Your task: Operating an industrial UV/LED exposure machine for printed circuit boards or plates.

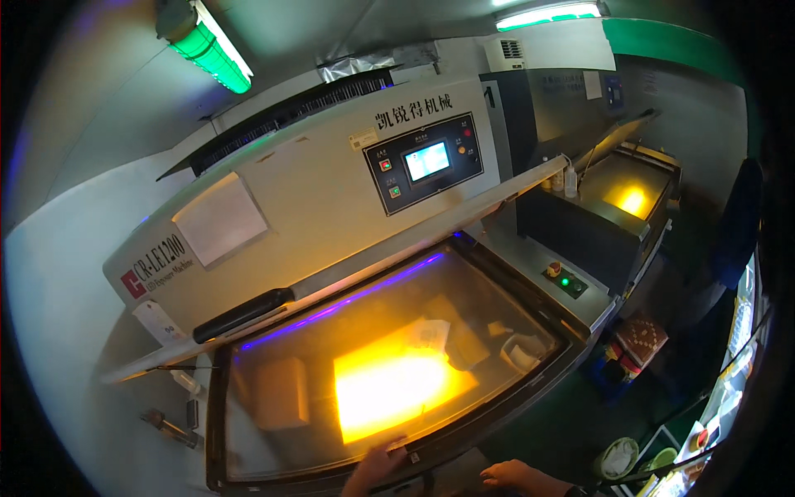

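Observation:
The wide flat bed of an exposure machine (273, 451) lies before me, its dark frame (464, 431) around a clear sheet. A bright yellow glow fills the middle of the bed. My left hand (381, 465) is at the near edge of this frame, its fingers curled over the rim. Farther right, my right hand (509, 475) hangs apart from the frame, fingers loosely bent toward the left, with nothing visible in it. Under the sheet lie a brownish rectangular panel (281, 393), a pale paper (431, 334) and a whitish curved piece (523, 352).
The raised lid (323, 174) carries a control panel (428, 161) with a lit screen and a long black handle (244, 315). A button box (566, 280) sits at the bed's right. Beyond stand a second machine (580, 224), a patterned stool (639, 338) and a bin (618, 458).

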Action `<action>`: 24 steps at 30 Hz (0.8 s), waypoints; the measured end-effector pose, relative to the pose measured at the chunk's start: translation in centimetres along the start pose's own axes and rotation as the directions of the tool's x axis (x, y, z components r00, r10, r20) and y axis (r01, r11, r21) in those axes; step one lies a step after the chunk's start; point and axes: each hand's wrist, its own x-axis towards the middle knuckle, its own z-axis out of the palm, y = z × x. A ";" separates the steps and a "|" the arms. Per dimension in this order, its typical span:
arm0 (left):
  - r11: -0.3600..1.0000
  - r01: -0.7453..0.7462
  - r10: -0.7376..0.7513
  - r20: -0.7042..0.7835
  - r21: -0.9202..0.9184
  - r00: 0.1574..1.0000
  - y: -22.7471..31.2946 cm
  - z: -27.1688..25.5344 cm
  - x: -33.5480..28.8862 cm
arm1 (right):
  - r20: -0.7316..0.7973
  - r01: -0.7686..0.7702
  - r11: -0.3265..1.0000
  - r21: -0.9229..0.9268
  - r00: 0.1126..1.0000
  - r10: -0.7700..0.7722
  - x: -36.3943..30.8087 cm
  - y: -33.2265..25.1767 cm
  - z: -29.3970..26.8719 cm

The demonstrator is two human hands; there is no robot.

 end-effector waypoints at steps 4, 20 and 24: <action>0.819 -0.459 0.196 -0.584 -0.344 0.788 7.8 -13.1 5.8 | -0.051 -0.037 0.991 -0.125 0.998 0.031 0.1 -2.2 1.1; -0.446 -0.435 0.395 -0.608 -0.782 0.689 17.8 -24.8 8.1 | -0.213 -0.101 0.926 0.363 0.959 0.188 -3.8 -9.4 15.9; -0.460 -0.566 0.412 -0.729 -0.684 0.547 16.4 -21.0 7.6 | -0.193 -0.222 0.951 0.215 0.945 0.264 -4.2 -7.4 18.4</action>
